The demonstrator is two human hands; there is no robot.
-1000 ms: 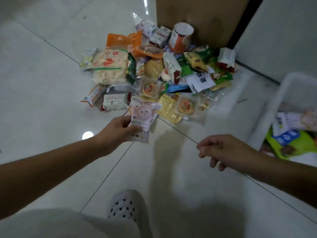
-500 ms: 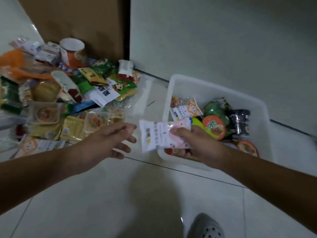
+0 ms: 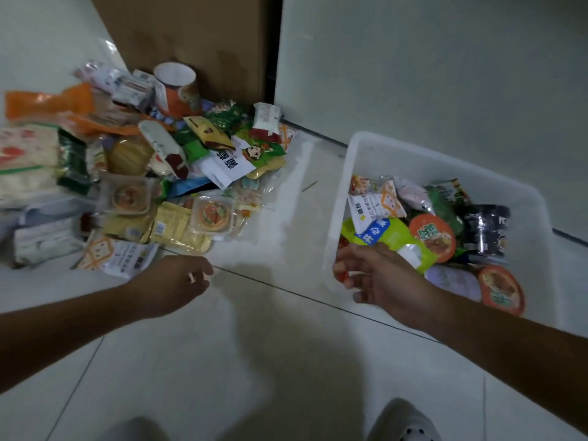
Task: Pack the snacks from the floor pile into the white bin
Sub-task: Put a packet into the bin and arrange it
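Head view: packet gone from the right hand

One white bin stood on the floor at right; one pile of snacks lay apart from it at left, against a brown board. The bin held two orange-lidded cups and one black cup among several packets. The pile showed one orange cup and two clear trays. Both hands were in view. The left hand hung just before the pile, fingers loosely curled, holding nothing. The right hand hovered over the bin's near-left corner, fingers slack, empty. Half a second before, it had pinched a white-and-pink packet there; a pale pink packet now lay in the bin
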